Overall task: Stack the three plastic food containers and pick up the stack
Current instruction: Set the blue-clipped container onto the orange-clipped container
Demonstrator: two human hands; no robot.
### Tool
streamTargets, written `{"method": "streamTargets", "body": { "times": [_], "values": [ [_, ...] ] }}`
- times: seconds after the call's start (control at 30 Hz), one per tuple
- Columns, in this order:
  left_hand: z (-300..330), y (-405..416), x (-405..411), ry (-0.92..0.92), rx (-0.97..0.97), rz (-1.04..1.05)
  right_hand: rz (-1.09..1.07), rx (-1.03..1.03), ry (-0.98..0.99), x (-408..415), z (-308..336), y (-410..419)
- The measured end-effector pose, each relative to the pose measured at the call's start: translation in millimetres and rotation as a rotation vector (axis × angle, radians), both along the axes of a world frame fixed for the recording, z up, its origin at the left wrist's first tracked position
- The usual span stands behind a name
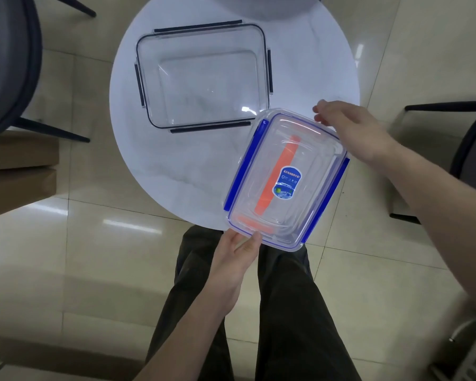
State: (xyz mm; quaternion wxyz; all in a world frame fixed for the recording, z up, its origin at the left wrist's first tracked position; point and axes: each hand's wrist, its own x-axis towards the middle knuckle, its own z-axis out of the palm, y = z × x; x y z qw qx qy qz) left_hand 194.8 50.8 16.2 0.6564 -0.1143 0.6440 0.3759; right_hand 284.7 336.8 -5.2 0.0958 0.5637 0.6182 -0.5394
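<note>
Both hands' fingers clamp the blue-clipped container (286, 180), its corner overlapping the black-clipped container (204, 75).

**Tiled room, round white table**

Glossy beige floor tiles (99, 270) with pale grout lines, streaked by ceiling-light reflections. Centred up top, a round white table (160, 171), faintly marbled. Dark-framed chairs left (17, 64) and right (473, 149), thin black legs splayed. Brown cardboard boxes (19, 171) stacked at left edge. Bottom right, part of a grey ribbed appliance (473, 356).
</note>
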Motion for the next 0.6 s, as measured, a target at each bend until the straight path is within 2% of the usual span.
{"method": "streamTargets", "body": {
  "times": [0.17,0.6],
  "values": [
    [-8,4,0,-0.03,0.062,-0.035,0.136,-0.04,-0.023,-9,-5,1],
    [-24,-1,0,-0.05,0.082,0.028,0.042,-0.03,-0.062,-11,-19,-3]
  ]
}}
